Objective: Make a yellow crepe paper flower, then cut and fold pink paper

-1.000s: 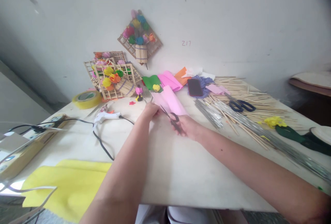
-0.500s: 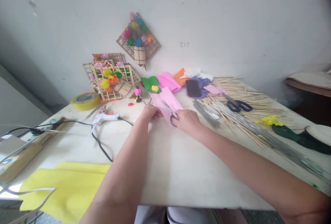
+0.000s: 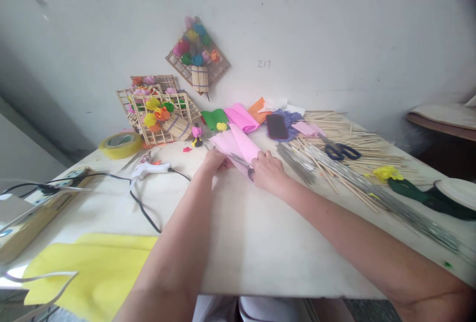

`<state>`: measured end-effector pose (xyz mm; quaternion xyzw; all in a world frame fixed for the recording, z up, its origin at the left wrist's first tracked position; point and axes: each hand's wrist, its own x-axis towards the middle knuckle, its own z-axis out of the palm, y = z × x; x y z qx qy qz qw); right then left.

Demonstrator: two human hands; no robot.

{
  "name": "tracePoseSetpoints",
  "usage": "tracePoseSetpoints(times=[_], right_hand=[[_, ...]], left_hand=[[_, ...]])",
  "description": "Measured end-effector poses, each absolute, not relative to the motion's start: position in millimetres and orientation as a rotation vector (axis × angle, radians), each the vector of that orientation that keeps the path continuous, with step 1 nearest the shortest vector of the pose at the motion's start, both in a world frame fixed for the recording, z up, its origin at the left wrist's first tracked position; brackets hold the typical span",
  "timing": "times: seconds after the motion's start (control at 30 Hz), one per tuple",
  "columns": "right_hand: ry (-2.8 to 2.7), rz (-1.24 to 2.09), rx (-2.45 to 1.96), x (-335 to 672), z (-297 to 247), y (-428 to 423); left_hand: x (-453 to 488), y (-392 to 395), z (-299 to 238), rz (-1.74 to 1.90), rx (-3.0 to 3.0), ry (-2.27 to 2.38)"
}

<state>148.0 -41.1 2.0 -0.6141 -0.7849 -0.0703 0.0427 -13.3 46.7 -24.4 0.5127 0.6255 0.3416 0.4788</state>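
A light pink sheet [image 3: 245, 146], paper or crepe, lies near the middle of the table with part of it raised and folded over. My left hand [image 3: 216, 161] is closed on its left lower edge; the fingertips are partly hidden. In my right hand [image 3: 268, 169] are scissors [image 3: 241, 161] with dark handles, their blades across the sheet and pointing left toward my left hand. Just beyond, a small yellow flower [image 3: 221, 126] and a pink flower piece [image 3: 197, 132] lie near the sheet.
To the left are a glue gun [image 3: 148, 169], tape roll [image 3: 121, 144], power strip [image 3: 44, 208] and yellow sheet [image 3: 89, 272]. Flower-decorated stick frames [image 3: 159, 118] lean at the back. Rightward lie a phone [image 3: 276, 127], wires [image 3: 357, 185], sticks [image 3: 342, 128] and other scissors [image 3: 342, 152].
The scissors' blades have turned from pointing up-left to lying flatter across the pink sheet. The sheet's upper part is now lifted and folded. My left hand has barely moved.
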Motion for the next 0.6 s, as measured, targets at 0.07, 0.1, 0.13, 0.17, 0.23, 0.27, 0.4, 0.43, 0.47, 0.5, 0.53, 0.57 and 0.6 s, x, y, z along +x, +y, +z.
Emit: tracePoseSetpoints(times=[0.07,0.1,0.13,0.17,0.23,0.27,0.4,0.43,0.47,0.5,0.53,0.57,0.6], right_hand=[[-2.389,-0.17,-1.911,149,6,-39],[-2.386,-0.158,-1.918,150,7,-38],[-2.383,-0.147,-1.922,150,9,-37],[-2.38,-0.129,-1.93,151,11,-35],[-2.394,-0.049,-1.951,153,15,-34],[-2.401,0.004,-1.963,154,16,-33],[-2.366,0.206,-1.964,157,17,-33],[-2.342,0.235,-1.947,157,17,-34],[-2.318,0.252,-1.93,158,16,-34],[-2.29,0.26,-1.917,158,15,-35],[-2.258,0.261,-1.909,158,14,-35],[-2.22,0.262,-1.904,157,13,-35],[-2.179,0.268,-1.894,157,13,-35]], left_hand=[[-13,47,-24,0.831,1.247,1.537],[-13,47,-24,0.826,1.247,1.535],[-13,47,-24,0.821,1.245,1.531],[-13,47,-24,0.818,1.241,1.525],[-12,47,-24,0.82,1.224,1.513],[-12,47,-24,0.821,1.216,1.509],[-12,47,-23,0.817,1.194,1.511],[-12,47,-22,0.819,1.19,1.51],[-12,47,-22,0.821,1.186,1.507],[-12,47,-22,0.824,1.183,1.506],[-12,47,-22,0.824,1.181,1.507],[-12,47,-22,0.824,1.18,1.509],[-12,47,-22,0.822,1.181,1.512]])
